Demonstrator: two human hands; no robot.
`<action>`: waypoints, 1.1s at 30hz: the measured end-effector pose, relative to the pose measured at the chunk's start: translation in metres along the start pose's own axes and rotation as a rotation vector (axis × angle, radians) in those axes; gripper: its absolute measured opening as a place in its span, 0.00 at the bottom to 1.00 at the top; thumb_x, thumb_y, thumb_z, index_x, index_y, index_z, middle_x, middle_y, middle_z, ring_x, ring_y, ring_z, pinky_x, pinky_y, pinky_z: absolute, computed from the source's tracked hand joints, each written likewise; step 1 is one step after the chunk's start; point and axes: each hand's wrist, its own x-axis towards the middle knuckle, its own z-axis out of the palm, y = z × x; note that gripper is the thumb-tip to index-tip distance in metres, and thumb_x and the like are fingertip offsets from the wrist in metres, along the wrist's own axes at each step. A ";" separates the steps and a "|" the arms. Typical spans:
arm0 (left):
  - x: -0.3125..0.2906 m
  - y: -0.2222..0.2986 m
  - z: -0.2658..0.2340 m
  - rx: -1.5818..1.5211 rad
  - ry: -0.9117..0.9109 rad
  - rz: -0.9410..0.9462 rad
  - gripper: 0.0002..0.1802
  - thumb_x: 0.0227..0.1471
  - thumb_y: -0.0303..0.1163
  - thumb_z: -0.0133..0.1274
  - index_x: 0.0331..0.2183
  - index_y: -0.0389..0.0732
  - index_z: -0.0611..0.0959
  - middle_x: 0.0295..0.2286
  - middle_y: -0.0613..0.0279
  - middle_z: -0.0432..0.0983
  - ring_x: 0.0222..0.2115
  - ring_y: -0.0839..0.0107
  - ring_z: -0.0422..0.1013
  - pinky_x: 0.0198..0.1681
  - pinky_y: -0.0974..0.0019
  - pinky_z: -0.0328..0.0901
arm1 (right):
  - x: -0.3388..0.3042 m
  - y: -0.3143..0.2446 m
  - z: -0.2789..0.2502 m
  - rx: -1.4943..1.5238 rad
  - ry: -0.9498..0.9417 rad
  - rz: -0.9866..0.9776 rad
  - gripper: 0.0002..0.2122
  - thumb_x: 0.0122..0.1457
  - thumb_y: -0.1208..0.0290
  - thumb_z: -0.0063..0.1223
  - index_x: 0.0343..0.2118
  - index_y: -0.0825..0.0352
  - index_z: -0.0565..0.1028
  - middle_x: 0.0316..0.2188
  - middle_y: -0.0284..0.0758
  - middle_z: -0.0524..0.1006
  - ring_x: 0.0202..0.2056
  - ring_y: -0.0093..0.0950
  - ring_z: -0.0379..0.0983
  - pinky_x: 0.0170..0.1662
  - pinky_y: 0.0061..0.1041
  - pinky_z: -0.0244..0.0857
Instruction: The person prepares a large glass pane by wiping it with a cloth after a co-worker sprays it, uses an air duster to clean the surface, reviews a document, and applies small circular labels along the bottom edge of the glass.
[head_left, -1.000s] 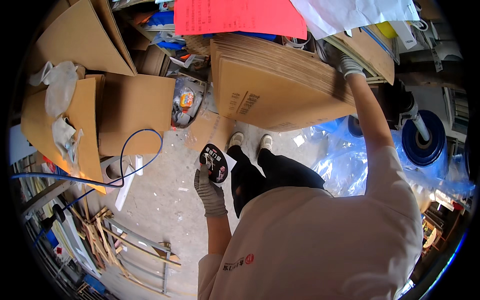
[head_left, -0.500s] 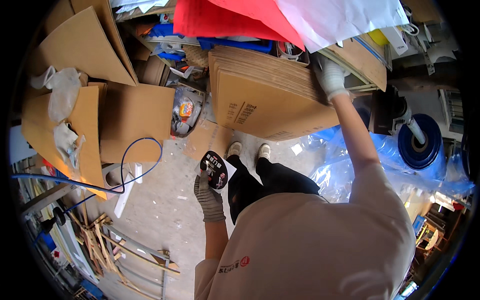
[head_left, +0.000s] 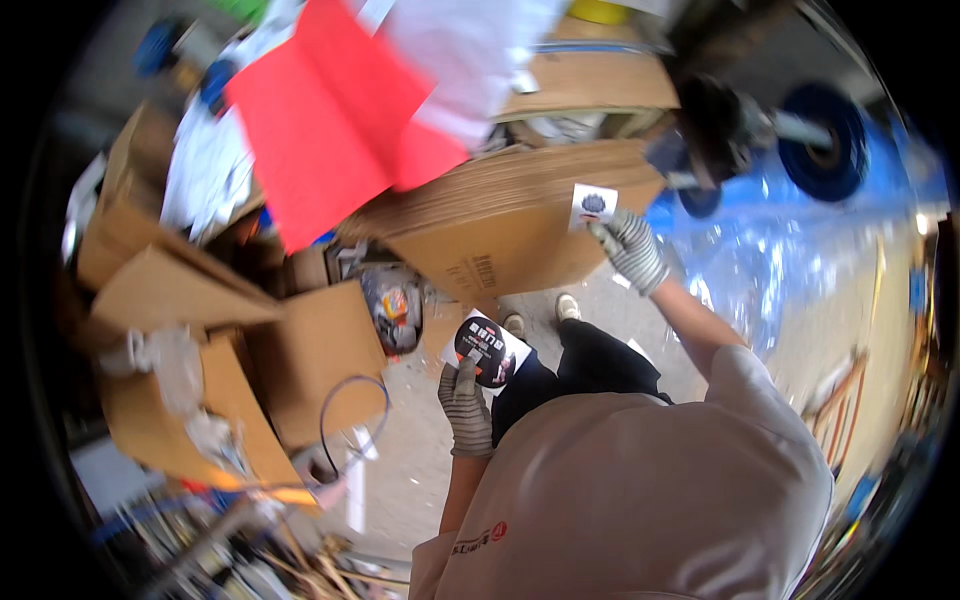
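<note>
My left hand (head_left: 466, 410), in a grey striped glove, pinches the lower edge of a white square sheet with a round black sticker (head_left: 484, 350) on it. Low in front of my body, the sheet faces up. My right hand (head_left: 632, 252), gloved alike, reaches forward and grips a small white card (head_left: 593, 206) with a dark round emblem by its lower corner. Behind that card stands a thick stack of flat brown cardboard (head_left: 520, 235), its edges upward. The card overlaps the stack in the view; whether they touch I cannot tell.
A red sheet (head_left: 335, 115) and white papers (head_left: 480, 50) hang over the stack. Open cardboard boxes (head_left: 310, 350) stand at left, with a blue hose (head_left: 324, 425) looped nearby. Blue plastic film (head_left: 740, 240) and a film roll (head_left: 825, 145) are at right.
My right hand has come out from beside the stack under the shelf and now holds the small white card. The left hand keeps its sticker sheet, now more fully visible. The view has turned.
</note>
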 end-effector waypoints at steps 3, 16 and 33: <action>0.028 -0.001 0.015 0.279 -0.244 0.029 0.14 0.49 0.29 0.50 0.40 0.36 0.74 0.35 0.66 0.70 0.34 0.76 0.66 0.38 0.73 0.61 | -0.079 -0.009 -0.002 0.393 0.125 0.581 0.10 0.57 0.71 0.51 0.39 0.69 0.74 0.27 0.31 0.76 0.29 0.19 0.73 0.34 0.21 0.68; -0.072 -0.098 0.157 0.757 -1.319 0.083 0.25 0.46 0.23 0.48 0.49 0.31 0.69 0.45 0.54 0.68 0.44 0.67 0.66 0.49 0.66 0.60 | -0.412 -0.122 -0.014 -0.298 0.604 1.008 0.19 0.57 0.63 0.44 0.52 0.59 0.66 0.39 0.46 0.71 0.29 0.40 0.72 0.33 0.33 0.64; -0.520 -0.381 0.022 1.435 -2.355 -0.561 0.15 0.49 0.21 0.46 0.42 0.39 0.76 0.35 0.61 0.74 0.34 0.74 0.70 0.40 0.72 0.65 | -0.855 -0.260 -0.003 -0.200 1.731 1.220 0.10 0.49 0.76 0.49 0.36 0.61 0.75 0.32 0.41 0.74 0.36 0.39 0.71 0.40 0.33 0.65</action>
